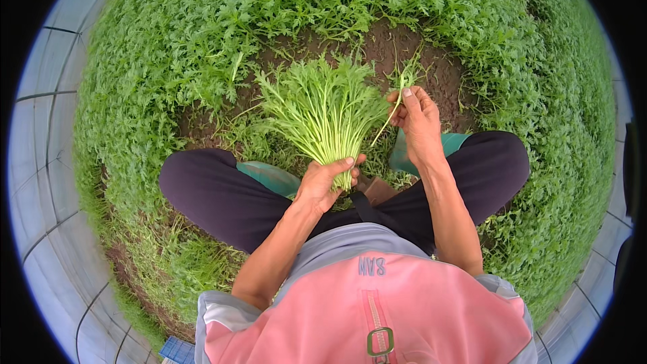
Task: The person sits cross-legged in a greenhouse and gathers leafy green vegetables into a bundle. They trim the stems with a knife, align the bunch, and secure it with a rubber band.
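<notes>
My left hand (326, 179) is closed around the lower stems of a thick bunch of leafy greens (328, 116), whose feathery leaves fan out away from me. To the right of the bunch, my right hand (417, 114) pinches a single leafy stalk (399, 106) between thumb and fingers. The stalk's leafy top points away from me and its thin bare end points down towards the bunch's stems. The fingertips under the bunch are partly hidden by the stems.
Dense growing greens (202, 35) surround a patch of brown soil (445, 71) before my crossed legs. Loose leaves and stems (268, 149) litter the ground between my green boots (270, 178). A blue crate (177, 350) shows at bottom left, and plastic sheeting (50, 136) curves along the left side.
</notes>
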`<state>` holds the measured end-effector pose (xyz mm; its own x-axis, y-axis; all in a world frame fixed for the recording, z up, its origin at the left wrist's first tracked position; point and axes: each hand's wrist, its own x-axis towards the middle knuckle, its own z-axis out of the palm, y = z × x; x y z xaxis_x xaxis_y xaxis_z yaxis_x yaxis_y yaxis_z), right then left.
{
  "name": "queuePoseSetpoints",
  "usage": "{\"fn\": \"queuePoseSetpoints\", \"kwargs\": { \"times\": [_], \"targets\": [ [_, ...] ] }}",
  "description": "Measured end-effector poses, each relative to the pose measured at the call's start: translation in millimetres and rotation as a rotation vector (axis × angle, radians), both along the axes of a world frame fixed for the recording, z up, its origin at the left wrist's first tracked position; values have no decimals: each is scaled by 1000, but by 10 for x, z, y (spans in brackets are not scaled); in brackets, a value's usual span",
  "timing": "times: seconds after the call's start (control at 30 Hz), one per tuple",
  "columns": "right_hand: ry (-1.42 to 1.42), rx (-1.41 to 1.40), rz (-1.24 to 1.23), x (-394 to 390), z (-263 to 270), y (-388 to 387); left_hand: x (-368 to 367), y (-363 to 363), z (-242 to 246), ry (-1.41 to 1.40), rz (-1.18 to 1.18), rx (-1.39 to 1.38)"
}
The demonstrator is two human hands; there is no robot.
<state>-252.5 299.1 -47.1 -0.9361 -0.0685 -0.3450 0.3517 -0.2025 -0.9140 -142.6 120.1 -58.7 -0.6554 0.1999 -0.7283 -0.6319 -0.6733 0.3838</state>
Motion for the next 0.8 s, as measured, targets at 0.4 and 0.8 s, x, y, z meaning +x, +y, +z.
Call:
{"fn": "queuePoseSetpoints", "kwargs": {
  "times": [0.4, 0.8],
  "targets": [
    [-18, 22, 64, 507, -293, -247, 150, 113, -18, 59, 128, 91],
    [703, 856, 450, 257, 106, -97, 168, 158, -76, -13, 113, -182]
  ]
}}
